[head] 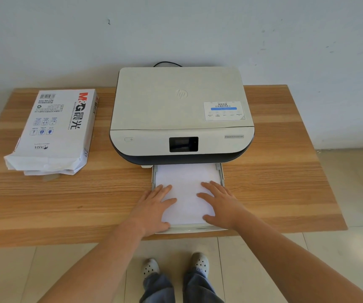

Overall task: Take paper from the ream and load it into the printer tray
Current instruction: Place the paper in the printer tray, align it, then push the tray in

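Paper [187,189] lies in the pulled-out tray [221,173] near the printer [180,110], both hands [154,206] [220,203] flat and open upon it; uneven pushing risks skewed, buckled sheets jamming.

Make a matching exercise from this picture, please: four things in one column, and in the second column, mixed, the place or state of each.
Things
1. ream
2. paper
3. tray
4. cable

Places or states
A. pulled out at the printer's front
B. behind the printer, by the wall
C. on the table's left part, wrapper open at the near end
D. lying in the tray, under both flat hands, left and right

Pairs: 1-C, 2-D, 3-A, 4-B
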Demonstrator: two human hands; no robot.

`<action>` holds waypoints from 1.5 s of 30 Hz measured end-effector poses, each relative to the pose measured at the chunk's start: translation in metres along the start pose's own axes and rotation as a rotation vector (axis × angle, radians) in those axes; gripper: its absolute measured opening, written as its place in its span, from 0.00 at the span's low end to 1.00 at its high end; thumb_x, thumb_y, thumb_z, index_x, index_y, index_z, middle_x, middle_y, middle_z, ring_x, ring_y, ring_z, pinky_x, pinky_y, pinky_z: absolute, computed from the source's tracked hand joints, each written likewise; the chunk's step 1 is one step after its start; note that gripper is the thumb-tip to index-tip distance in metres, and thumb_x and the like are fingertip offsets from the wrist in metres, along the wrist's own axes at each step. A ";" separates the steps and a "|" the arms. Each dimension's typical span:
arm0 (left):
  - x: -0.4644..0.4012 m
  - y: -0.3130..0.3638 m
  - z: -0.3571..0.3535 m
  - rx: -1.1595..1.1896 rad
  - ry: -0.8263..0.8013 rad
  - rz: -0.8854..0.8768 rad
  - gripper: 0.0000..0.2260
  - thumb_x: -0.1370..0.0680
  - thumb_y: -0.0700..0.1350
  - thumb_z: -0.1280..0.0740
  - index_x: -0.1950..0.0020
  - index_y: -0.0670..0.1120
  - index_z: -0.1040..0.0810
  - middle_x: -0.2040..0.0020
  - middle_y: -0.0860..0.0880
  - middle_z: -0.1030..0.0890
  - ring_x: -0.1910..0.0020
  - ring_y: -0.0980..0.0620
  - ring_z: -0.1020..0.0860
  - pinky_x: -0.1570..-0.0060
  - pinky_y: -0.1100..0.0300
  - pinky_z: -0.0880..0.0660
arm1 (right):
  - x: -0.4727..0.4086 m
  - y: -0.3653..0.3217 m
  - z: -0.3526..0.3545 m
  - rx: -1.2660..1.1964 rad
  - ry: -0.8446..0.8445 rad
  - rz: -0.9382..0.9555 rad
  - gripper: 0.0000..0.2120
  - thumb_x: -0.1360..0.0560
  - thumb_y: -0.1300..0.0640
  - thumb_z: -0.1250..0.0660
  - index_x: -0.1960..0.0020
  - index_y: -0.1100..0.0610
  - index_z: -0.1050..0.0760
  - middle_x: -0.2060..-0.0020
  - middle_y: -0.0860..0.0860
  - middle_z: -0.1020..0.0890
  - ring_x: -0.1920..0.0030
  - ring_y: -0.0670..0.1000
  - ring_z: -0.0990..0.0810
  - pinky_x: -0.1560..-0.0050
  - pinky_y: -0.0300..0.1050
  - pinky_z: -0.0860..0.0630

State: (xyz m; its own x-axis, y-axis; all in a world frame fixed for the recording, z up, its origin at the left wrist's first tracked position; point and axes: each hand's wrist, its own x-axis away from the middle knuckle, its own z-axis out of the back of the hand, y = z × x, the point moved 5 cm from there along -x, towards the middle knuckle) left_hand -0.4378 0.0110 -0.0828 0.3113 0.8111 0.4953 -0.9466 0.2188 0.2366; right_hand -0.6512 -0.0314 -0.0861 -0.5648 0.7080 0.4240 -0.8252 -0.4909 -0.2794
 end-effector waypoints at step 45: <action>0.000 0.010 -0.004 -0.014 -0.031 -0.078 0.34 0.26 0.54 0.35 0.23 0.58 0.48 0.22 0.56 0.61 0.24 0.54 0.61 0.25 0.51 0.47 | 0.004 -0.013 0.001 0.095 -0.079 0.071 0.40 0.28 0.45 0.33 0.22 0.46 0.50 0.22 0.50 0.59 0.23 0.54 0.63 0.30 0.48 0.64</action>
State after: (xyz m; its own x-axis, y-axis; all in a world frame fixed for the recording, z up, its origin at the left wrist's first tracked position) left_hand -0.4472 0.0150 -0.0836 0.3860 0.7740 0.5019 -0.9205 0.2878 0.2641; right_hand -0.6425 -0.0226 -0.0798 -0.6158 0.6297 0.4735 -0.7766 -0.5866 -0.2300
